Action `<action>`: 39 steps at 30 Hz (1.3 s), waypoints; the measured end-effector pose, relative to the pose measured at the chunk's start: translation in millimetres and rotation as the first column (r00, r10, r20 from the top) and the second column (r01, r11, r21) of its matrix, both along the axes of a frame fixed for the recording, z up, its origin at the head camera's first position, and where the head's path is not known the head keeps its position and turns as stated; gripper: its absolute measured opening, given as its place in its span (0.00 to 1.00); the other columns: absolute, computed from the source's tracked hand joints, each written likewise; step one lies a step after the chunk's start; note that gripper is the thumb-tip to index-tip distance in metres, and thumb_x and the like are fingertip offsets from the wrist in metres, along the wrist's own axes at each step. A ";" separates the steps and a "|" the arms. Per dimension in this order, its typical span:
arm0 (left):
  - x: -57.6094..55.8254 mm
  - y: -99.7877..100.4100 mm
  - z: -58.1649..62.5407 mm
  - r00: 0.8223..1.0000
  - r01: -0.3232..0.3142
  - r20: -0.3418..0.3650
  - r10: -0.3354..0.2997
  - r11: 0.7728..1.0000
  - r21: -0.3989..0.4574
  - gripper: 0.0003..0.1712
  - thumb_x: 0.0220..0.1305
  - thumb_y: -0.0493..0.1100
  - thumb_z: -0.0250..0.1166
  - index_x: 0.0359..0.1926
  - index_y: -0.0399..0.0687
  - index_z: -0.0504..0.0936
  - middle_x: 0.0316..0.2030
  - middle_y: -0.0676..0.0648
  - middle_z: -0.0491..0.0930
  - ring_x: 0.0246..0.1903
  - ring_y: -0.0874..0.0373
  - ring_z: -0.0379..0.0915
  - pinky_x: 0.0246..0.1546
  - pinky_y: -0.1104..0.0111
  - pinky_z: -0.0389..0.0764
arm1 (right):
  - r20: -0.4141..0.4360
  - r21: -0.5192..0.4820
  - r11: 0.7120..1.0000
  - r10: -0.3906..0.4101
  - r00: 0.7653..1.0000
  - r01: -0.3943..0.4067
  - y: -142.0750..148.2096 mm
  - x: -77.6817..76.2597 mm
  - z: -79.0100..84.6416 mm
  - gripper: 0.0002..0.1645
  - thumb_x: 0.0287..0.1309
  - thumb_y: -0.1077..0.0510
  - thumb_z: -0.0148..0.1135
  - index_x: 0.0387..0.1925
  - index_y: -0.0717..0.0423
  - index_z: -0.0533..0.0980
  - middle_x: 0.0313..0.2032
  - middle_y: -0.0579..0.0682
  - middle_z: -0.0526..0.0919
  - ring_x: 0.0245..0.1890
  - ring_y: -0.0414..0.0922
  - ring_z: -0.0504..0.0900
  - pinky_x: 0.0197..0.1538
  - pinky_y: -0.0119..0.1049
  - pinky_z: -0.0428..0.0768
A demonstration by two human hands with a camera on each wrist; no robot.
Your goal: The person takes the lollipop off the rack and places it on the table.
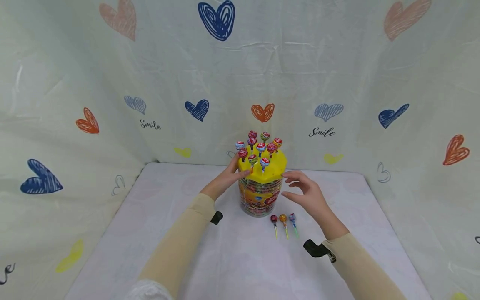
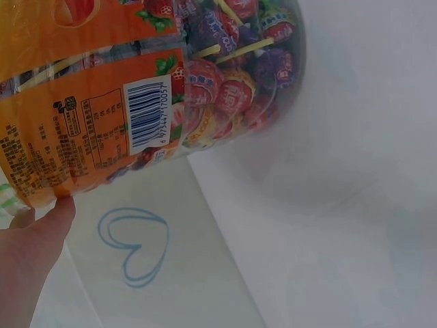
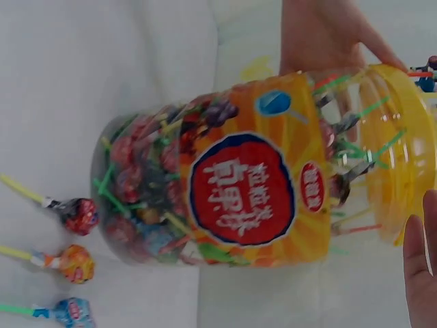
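Observation:
A clear plastic jar full of wrapped lollipops stands upright on the table, with a yellow lid. Several lollipops stick up out of that lid. My left hand grips the jar's top from the left, its thumb across the lid's front edge. In the left wrist view, fingers meet the jar beside its orange label. To the right of the jar, my right hand is held with fingers spread and slightly bent, fingertips close to the lid's edge and nothing held.
Three loose lollipops, dark red, orange and blue, lie in a row on the white tabletop in front of the jar. A pale curtain printed with hearts hangs behind and at both sides.

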State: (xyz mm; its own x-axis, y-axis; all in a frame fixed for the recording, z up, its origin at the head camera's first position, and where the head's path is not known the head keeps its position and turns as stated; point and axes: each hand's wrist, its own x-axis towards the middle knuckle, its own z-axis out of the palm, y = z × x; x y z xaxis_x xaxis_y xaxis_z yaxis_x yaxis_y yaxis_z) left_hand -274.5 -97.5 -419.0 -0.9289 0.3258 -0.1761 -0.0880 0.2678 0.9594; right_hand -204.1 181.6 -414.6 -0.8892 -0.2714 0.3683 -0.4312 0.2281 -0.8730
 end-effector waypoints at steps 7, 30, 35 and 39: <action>0.2 -0.1 0.9 1.000 0.010 -0.003 -0.010 1.000 -0.009 0.58 0.53 0.72 0.65 0.75 0.79 0.37 0.77 0.55 0.37 0.75 0.50 0.29 0.66 0.36 0.42 | -0.083 -0.010 0.999 0.044 0.996 -0.045 -20.2 0.7 22.8 0.30 0.51 0.72 0.70 0.58 0.60 0.75 0.56 0.52 0.76 0.58 0.44 0.70 0.62 0.35 0.70; 1.3 -0.9 0.6 0.999 0.029 -0.034 -0.030 1.000 -0.010 0.54 0.55 0.72 0.63 0.74 0.85 0.39 0.77 0.56 0.37 0.75 0.50 0.29 0.65 0.35 0.39 | 0.039 0.129 0.988 0.085 0.996 -0.090 -44.6 -1.6 39.7 0.38 0.55 0.61 0.71 0.67 0.48 0.69 0.66 0.50 0.67 0.68 0.51 0.59 0.67 0.64 0.56; 1.2 -1.9 0.4 0.998 0.039 -0.039 -0.039 0.999 -0.016 0.55 0.54 0.73 0.63 0.74 0.85 0.38 0.77 0.57 0.36 0.75 0.51 0.30 0.65 0.35 0.39 | 0.049 0.112 0.989 0.093 0.994 -0.098 -45.8 -2.4 40.3 0.38 0.55 0.60 0.71 0.67 0.48 0.69 0.66 0.50 0.67 0.69 0.52 0.58 0.67 0.65 0.55; 1.3 -2.6 0.5 0.999 0.041 -0.034 -0.042 0.999 -0.019 0.55 0.54 0.74 0.62 0.74 0.85 0.36 0.77 0.57 0.36 0.75 0.52 0.29 0.66 0.36 0.39 | 0.035 0.070 0.992 0.099 0.994 -0.102 -45.3 -1.6 42.5 0.38 0.55 0.64 0.70 0.67 0.51 0.68 0.66 0.52 0.68 0.69 0.52 0.59 0.68 0.63 0.53</action>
